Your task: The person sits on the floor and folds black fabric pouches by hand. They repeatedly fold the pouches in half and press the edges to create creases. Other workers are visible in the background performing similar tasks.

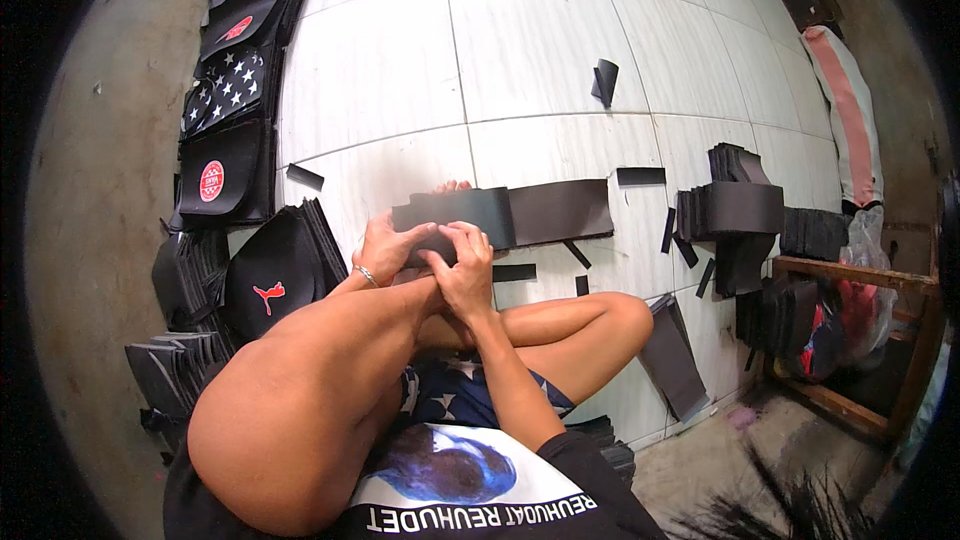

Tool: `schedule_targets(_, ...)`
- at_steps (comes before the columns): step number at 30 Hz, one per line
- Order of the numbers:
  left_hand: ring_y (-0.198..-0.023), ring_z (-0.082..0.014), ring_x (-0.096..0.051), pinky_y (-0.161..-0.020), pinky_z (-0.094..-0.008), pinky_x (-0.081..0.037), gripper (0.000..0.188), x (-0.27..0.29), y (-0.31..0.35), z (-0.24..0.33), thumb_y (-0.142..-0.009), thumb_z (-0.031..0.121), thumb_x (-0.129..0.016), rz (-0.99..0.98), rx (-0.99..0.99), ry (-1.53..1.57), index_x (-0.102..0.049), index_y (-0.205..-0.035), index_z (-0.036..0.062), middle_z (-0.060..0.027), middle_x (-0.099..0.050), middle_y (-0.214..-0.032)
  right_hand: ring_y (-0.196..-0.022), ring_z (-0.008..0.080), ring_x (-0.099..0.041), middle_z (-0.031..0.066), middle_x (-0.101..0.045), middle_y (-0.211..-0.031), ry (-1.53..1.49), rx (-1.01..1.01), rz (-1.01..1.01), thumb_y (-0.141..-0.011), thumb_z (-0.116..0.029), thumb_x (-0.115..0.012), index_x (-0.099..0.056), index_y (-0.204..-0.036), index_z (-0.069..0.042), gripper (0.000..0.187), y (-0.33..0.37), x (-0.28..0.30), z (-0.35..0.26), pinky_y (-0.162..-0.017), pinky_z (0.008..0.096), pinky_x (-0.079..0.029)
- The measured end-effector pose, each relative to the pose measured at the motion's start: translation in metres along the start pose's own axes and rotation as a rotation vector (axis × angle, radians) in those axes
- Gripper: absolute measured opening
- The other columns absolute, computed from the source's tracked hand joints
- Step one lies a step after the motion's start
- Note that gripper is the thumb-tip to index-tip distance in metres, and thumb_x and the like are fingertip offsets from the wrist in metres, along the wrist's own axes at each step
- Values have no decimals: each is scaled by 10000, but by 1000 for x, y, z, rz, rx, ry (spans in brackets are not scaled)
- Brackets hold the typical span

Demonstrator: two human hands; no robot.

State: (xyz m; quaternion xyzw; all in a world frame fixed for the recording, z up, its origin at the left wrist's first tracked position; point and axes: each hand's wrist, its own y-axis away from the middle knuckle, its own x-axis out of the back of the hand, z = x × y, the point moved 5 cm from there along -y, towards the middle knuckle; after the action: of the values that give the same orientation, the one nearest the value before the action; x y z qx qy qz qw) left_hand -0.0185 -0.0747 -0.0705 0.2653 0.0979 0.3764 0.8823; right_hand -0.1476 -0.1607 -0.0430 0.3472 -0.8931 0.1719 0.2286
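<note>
A dark, flexible rectangular strip (468, 208) lies across my bare foot and shin in front of me. My left hand (384, 248), with a metal bracelet at the wrist, grips its left end, thumb on top. Close beside it, my right hand (464, 265) has its fingers and thumb closed on the strip's near edge. The two thumbs almost meet. Another brownish-black strip (562, 210) extends to the right on the floor, its left end meeting the held one. Whether they are joined there I cannot tell.
Stacked black flaps with printed designs (222, 175) line the left wall. To the right stand piles of dark strips (744, 208), beside a wooden frame (850, 275). Small black offcuts (640, 176) are scattered over the white tiles. A longer dark piece (673, 358) lies by my knee.
</note>
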Motion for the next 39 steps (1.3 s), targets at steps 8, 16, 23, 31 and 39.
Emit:
schedule_targets(8,-878,-101,-585,-776,-264,-500,296,-8,0,-1,-922,146,-637,-177,-22,36,-616,-1149,-43,-52,-661,-1032,-1017,374,-583,196,-624,-1047,-75,-90,-67,-805,-316,-734,-623,-1039,20,424,-9,10,3,-893,422,-463)
schedule_targets(16,-775,-77,-597,-656,-242,-507,251,9,-12,-15,-978,88,-499,-30,-233,-85,-596,-1191,-2,-54,-664,-920,-658,317,-623,233,-633,-734,-241,-266,-50,-879,-148,-618,-663,-929,43,203,-21,30,10,-601,384,-489)
schedule_targets(23,-682,-77,-536,-636,-217,-444,194,11,-6,-6,-938,141,-565,-72,-289,-342,-704,-937,5,5,-647,-799,-626,166,-644,170,-676,-715,-394,-351,-56,-813,-111,-700,-697,-875,39,163,-21,25,20,-589,322,-488)
schedule_targets(31,-687,-38,-503,-596,-228,-434,319,-7,0,5,-930,320,-640,-210,-12,-298,-707,-906,9,32,-625,-776,-646,46,-543,21,-650,-686,-521,-343,-93,-783,-64,-770,-654,-767,13,141,-18,-4,25,-572,224,-455)
schedule_targets(39,-600,-40,-429,-504,-255,-364,391,-6,0,-1,-907,370,-658,-214,-24,-249,-665,-754,11,31,-547,-622,-640,52,-534,-3,-634,-711,-855,-484,-196,-794,-77,-770,-648,-728,-25,148,-12,-8,39,-581,216,-450)
